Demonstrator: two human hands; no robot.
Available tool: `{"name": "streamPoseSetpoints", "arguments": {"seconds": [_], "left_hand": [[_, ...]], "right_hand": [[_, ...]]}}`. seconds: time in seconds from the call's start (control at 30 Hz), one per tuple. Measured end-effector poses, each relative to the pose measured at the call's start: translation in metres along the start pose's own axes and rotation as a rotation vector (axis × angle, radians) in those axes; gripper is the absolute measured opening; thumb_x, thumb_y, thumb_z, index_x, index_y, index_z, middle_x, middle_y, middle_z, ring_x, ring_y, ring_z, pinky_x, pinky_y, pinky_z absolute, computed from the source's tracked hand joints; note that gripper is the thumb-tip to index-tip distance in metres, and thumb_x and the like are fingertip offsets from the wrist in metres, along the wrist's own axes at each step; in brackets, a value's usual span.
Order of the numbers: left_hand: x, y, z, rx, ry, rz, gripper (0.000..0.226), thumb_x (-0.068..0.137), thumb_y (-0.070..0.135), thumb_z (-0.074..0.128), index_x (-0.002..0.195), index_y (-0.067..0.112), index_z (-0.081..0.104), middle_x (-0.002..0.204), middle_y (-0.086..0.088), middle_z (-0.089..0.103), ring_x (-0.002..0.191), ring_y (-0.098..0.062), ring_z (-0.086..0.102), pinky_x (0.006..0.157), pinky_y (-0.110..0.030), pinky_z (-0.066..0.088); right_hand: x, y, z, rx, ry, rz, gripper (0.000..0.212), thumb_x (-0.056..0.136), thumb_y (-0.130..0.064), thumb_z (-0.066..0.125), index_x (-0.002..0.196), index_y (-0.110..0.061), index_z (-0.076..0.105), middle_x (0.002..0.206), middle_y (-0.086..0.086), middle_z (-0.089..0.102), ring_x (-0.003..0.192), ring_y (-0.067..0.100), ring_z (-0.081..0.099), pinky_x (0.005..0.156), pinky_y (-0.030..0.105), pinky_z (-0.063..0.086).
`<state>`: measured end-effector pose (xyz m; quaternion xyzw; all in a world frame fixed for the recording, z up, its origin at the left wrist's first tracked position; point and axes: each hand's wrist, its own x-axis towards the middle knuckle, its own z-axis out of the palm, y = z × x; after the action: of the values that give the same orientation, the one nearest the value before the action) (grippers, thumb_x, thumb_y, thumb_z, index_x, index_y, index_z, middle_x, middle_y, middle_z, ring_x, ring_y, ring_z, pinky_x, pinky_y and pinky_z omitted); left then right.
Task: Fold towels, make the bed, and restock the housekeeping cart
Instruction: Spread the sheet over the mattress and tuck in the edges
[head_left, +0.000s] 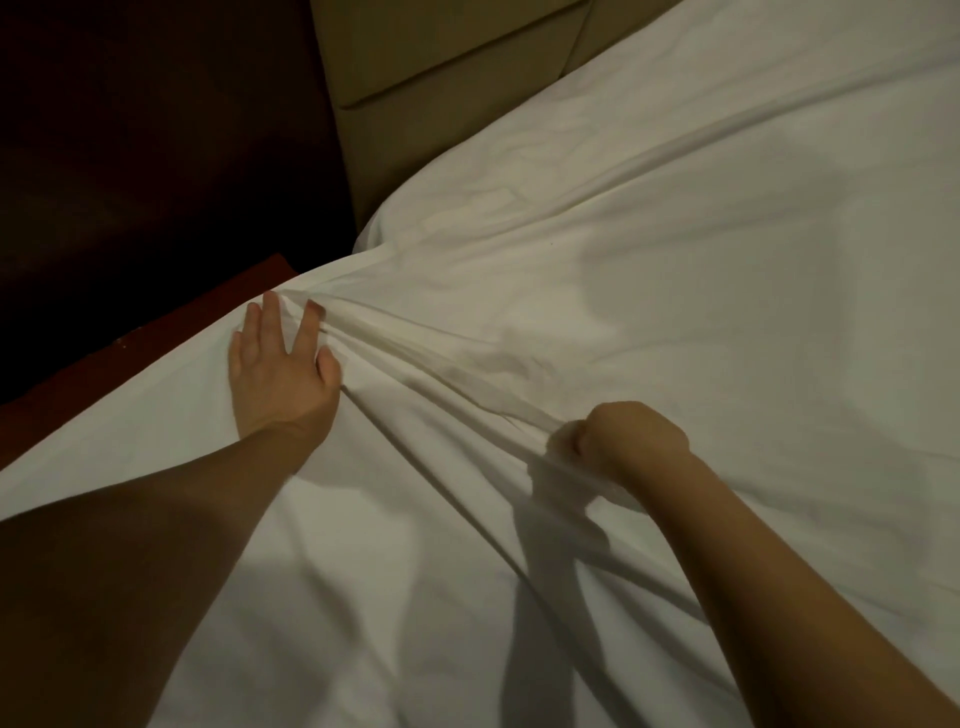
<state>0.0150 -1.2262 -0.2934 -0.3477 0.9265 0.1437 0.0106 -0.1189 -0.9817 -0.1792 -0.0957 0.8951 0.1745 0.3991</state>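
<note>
White, cotton-looking sheet (675, 312) is lying over the bed (415, 218) and spreading out on every side of your right grip (628, 441), which is clenching a bunched handful of it. The cloth is looking light, soft and limp, so it is probably going to slide and wrinkle rather than hold a shape. Taking a full gathered handful, as you are doing, is likely serving better than a fingertip pinch. Taut ridges are running in one long diagonal away from that grip, forward and to its left. They are ending at your left grip (283, 364), which is lying flat with fingers spread, pressing the cloth down at the bed's edge and grasping nothing. Just beyond it, dark reddish wood (156, 345) is showing, and farther off the beige padded headboard (441, 78) is standing.
</note>
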Motion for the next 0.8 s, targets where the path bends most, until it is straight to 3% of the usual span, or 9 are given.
{"name": "streamPoseSetpoints", "arguments": {"seconds": [0.1, 0.2, 0.3, 0.4, 0.5, 0.6, 0.67, 0.73, 0.8], "left_hand": [[0.002, -0.001, 0.001, 0.003, 0.009, -0.005, 0.062, 0.091, 0.041, 0.018, 0.148, 0.020, 0.030, 0.156, -0.018, 0.019, 0.144, -0.034, 0.015, 0.117, -0.042, 0.008], [0.003, -0.003, 0.002, 0.005, 0.019, 0.008, 0.064, 0.091, 0.042, 0.015, 0.148, 0.018, 0.030, 0.154, -0.019, 0.022, 0.143, -0.035, 0.020, 0.116, -0.044, 0.013], [0.003, -0.002, 0.002, 0.008, 0.027, 0.016, 0.065, 0.091, 0.044, 0.014, 0.146, 0.017, 0.034, 0.152, -0.021, 0.027, 0.140, -0.039, 0.026, 0.114, -0.049, 0.019], [0.003, -0.002, 0.001, 0.006, 0.025, 0.018, 0.063, 0.092, 0.042, 0.016, 0.145, 0.016, 0.035, 0.150, -0.023, 0.030, 0.138, -0.040, 0.030, 0.112, -0.050, 0.023], [0.003, -0.003, -0.001, 0.014, 0.001, 0.000, 0.062, 0.091, 0.041, 0.017, 0.146, 0.016, 0.034, 0.151, -0.022, 0.029, 0.138, -0.038, 0.029, 0.111, -0.050, 0.023], [0.002, -0.002, -0.001, 0.025, -0.024, -0.020, 0.062, 0.091, 0.042, 0.015, 0.147, 0.018, 0.027, 0.152, -0.019, 0.027, 0.140, -0.036, 0.026, 0.113, -0.048, 0.021], [0.002, 0.000, -0.002, 0.025, -0.025, -0.027, 0.061, 0.092, 0.042, 0.015, 0.147, 0.018, 0.024, 0.153, -0.018, 0.027, 0.141, -0.035, 0.026, 0.113, -0.047, 0.020], [0.003, 0.001, -0.003, 0.023, -0.022, -0.031, 0.061, 0.092, 0.040, 0.017, 0.147, 0.017, 0.030, 0.151, -0.019, 0.030, 0.139, -0.036, 0.029, 0.112, -0.047, 0.022], [0.003, 0.002, -0.004, 0.024, -0.013, -0.024, 0.060, 0.091, 0.038, 0.021, 0.144, 0.015, 0.038, 0.149, -0.021, 0.034, 0.136, -0.039, 0.034, 0.110, -0.048, 0.025]], "right_hand": [[0.007, 0.007, -0.022, 0.154, 0.359, -0.019, 0.027, 0.097, -0.019, 0.039, 0.102, -0.011, 0.064, 0.101, 0.012, 0.064, 0.088, 0.030, 0.057, 0.072, 0.028, 0.038], [0.022, 0.012, -0.061, 0.395, 0.733, -0.026, 0.025, 0.099, -0.017, 0.037, 0.098, -0.009, 0.060, 0.096, 0.017, 0.065, 0.077, 0.032, 0.050, 0.066, 0.030, 0.030], [0.046, 0.000, -0.099, 0.521, 0.872, -0.075, 0.025, 0.100, -0.017, 0.036, 0.104, -0.009, 0.060, 0.096, 0.016, 0.064, 0.081, 0.033, 0.052, 0.066, 0.029, 0.026], [0.071, -0.019, -0.131, 0.584, 1.011, -0.161, 0.027, 0.099, -0.015, 0.036, 0.107, -0.008, 0.061, 0.098, 0.013, 0.063, 0.082, 0.022, 0.050, 0.068, 0.027, 0.027], [0.109, -0.031, -0.147, 0.525, 0.983, -0.195, 0.028, 0.097, -0.012, 0.036, 0.107, -0.004, 0.061, 0.101, 0.015, 0.060, 0.089, 0.027, 0.053, 0.072, 0.031, 0.034], [0.141, -0.037, -0.151, 0.177, 0.723, -0.126, 0.031, 0.099, -0.022, 0.038, 0.113, -0.006, 0.061, 0.112, 0.018, 0.057, 0.107, 0.035, 0.050, 0.089, 0.038, 0.037], [0.146, -0.038, -0.154, 0.054, 0.692, -0.145, 0.032, 0.098, -0.030, 0.043, 0.115, -0.013, 0.063, 0.114, 0.016, 0.052, 0.110, 0.036, 0.044, 0.091, 0.040, 0.036], [0.143, -0.039, -0.154, -0.021, 0.781, -0.300, 0.027, 0.096, -0.027, 0.047, 0.110, -0.014, 0.065, 0.114, 0.014, 0.050, 0.108, 0.035, 0.042, 0.087, 0.040, 0.035], [0.142, -0.039, -0.154, -0.021, 0.764, -0.503, 0.025, 0.095, -0.025, 0.049, 0.111, -0.015, 0.065, 0.121, 0.011, 0.051, 0.112, 0.032, 0.043, 0.088, 0.039, 0.035]]}}
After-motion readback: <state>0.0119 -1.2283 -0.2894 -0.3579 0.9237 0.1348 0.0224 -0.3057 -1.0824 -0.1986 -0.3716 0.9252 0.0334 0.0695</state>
